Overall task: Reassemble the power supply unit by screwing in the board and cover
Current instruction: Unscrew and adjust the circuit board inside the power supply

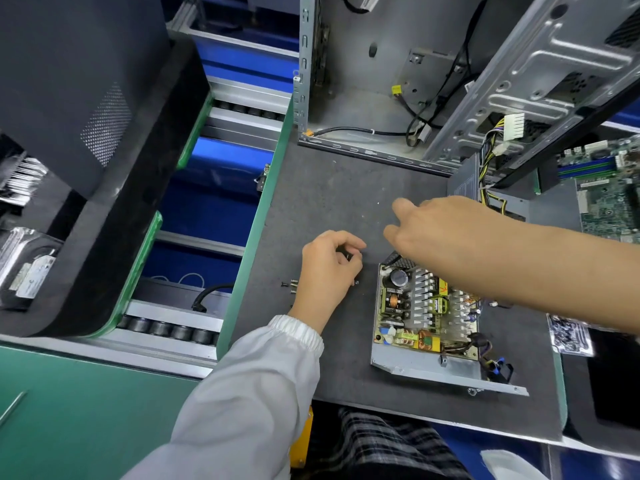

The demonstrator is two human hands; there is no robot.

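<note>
screws (292, 285) lie loose on the mat (311, 188), handy to the left hand (327, 268), whose fingers pinch something small and dark, likely a screw. right of it the board (424, 315) sits in its open case, cover off. right hand (426, 230) reaches across, fingers spread, holding nothing.

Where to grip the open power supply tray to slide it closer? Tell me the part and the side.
Grip the power supply tray by its bare metal front flange, coming from the near edge. The board fills the rest, and wires crowd the right corner, so probably only that lip offers a clean hold.
</note>
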